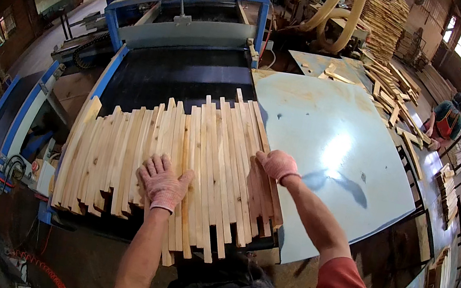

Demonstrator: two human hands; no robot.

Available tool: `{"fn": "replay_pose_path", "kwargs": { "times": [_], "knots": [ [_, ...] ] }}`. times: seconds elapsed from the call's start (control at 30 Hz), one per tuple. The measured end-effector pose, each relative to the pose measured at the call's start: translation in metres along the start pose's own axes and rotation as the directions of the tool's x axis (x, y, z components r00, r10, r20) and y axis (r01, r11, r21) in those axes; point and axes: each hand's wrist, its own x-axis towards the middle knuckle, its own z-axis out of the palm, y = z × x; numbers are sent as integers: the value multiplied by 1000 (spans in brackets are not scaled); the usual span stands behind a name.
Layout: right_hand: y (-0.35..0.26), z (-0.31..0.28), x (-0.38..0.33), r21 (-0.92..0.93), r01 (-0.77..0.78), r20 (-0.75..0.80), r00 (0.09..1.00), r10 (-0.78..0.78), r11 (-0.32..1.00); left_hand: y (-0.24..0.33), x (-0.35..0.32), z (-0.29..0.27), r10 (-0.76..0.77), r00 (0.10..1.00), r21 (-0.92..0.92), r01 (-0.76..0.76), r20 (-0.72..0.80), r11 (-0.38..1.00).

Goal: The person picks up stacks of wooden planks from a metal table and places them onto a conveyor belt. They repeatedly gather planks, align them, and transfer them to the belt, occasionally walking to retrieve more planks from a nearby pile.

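Many pale wooden strips lie side by side across the near end of a black conveyor belt, their ends uneven. My left hand, in a pinkish knit glove, rests flat on the middle of the row with its fingers spread. At the row's right edge, my right hand, gloved alike, is closed over the outermost wooden strip, its fingers curled round the strip's edge. Some strips near the middle jut out past the near end of the belt.
A blue machine frame spans the belt. A smooth metal-topped table adjoins on the right, with loose wood pieces piled beyond. Another person works at far right. A red coiled hose hangs at lower left.
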Motion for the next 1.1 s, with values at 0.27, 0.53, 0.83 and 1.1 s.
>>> {"fn": "replay_pose_path", "kwargs": {
  "times": [0.27, 0.53, 0.83, 1.1],
  "knots": [
    [46, 47, 1, 440, -26, -80, 994, 68, 898, -94, 6, 3, 10, 961, -577, -174, -276, 798],
    [61, 44, -38, 894, 32, 0, 997, -71, 447, -372, 0, -65, -409, 674, -66, 473, -615, 879],
    [78, 59, -28, 1000, -3, 3, 994, 110, 3, -456, 13, -82, -489, 776, 173, 588, -398, 790],
    [84, 75, -25, 985, 7, -7, 1000, 2, 170, -481, -3, -106, -517, 820, -86, 512, -245, 854]
  ]
}}
